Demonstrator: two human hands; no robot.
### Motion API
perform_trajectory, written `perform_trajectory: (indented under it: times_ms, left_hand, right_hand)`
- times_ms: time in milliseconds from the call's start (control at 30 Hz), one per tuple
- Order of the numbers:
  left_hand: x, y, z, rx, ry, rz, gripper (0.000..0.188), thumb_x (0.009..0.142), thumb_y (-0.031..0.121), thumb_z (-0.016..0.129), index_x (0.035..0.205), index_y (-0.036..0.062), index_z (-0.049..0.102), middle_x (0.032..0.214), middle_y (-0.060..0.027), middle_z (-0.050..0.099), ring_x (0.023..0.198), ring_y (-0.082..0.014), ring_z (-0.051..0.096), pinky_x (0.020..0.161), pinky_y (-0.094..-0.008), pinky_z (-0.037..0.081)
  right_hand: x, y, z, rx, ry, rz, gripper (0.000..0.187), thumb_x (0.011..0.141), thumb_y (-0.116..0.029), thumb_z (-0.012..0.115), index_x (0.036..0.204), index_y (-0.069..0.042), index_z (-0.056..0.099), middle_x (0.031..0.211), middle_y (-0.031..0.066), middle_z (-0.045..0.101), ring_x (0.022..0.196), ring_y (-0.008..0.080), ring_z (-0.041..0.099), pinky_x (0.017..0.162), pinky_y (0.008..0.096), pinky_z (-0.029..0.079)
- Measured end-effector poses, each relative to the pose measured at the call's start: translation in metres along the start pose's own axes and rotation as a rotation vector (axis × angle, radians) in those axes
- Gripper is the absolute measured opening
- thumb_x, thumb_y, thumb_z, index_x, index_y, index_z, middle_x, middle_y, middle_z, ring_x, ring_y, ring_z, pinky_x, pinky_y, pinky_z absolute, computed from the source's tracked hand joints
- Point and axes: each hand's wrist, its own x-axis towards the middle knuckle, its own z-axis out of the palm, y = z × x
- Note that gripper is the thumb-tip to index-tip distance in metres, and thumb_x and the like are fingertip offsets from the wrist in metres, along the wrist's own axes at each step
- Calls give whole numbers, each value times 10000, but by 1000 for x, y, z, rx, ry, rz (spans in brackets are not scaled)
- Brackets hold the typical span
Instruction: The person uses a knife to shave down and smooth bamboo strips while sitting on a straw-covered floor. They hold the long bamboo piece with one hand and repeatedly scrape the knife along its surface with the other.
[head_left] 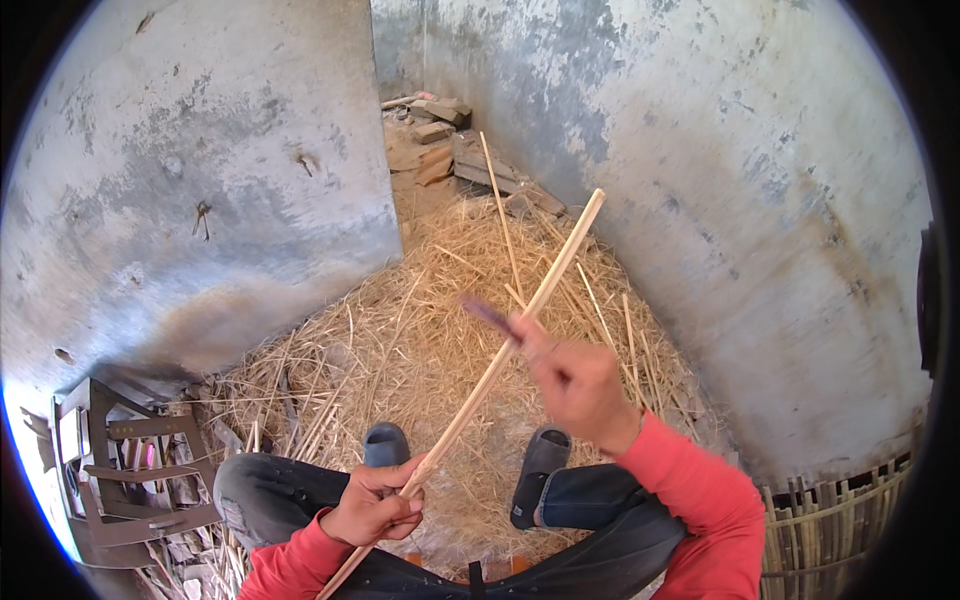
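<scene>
A long pale strip of split bamboo (478,398) slants from my lap up to the far right. My left hand (375,503) is closed round its lower part, thumb on top. Farther up, my right hand (583,385) is closed on a knife; its dark blade (488,312) lies across the strip, pointing left, and is smeared by motion. The handle is hidden inside the right fist. The strip's far end stands free above the straw-like shavings, and its near end passes under my left forearm.
Thin shavings (440,330) cover the floor between two worn plaster walls. Bricks and rubble (433,132) lie at the back. A broken dark chair-like frame (150,470) stands at left, a slatted bamboo basket (835,530) at lower right. My sandalled feet are just ahead.
</scene>
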Motion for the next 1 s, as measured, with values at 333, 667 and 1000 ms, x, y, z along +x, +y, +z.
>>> perform_trajectory:
  times_ms: [333, 667, 1000]
  left_hand:
    - [2, 0, -5, -96, -89, -22, 655, 954, -145, 495, 1544, 136, 462, 696, -29, 463, 513, -76, 317, 437, -257, 268]
    - [-1, 8, 8, -68, 27, -27, 558, 905, -98, 521, 1449, 27, 537, 639, -16, 371, 486, -84, 293, 425, -272, 252]
    - [2, 5, 2, -60, -10, -74, 505, 1024, -43, 492, 1514, 80, 489, 636, 7, 386, 505, -77, 303, 439, -264, 242]
  right_hand:
    - [-7, -10, 12, 121, 83, 39, 344, 974, -64, 638, 1314, -21, 673, 870, 175, 749, 480, 133, 541, 476, 310, 444]
    - [3, -7, 16, 230, 135, 246, 372, 939, -41, 652, 1310, -49, 684, 711, 138, 652, 521, 176, 586, 511, 329, 480]
    - [-3, -38, 19, 206, -46, 236, 489, 898, -52, 665, 1385, -98, 640, 694, 135, 626, 520, 223, 584, 482, 359, 477]
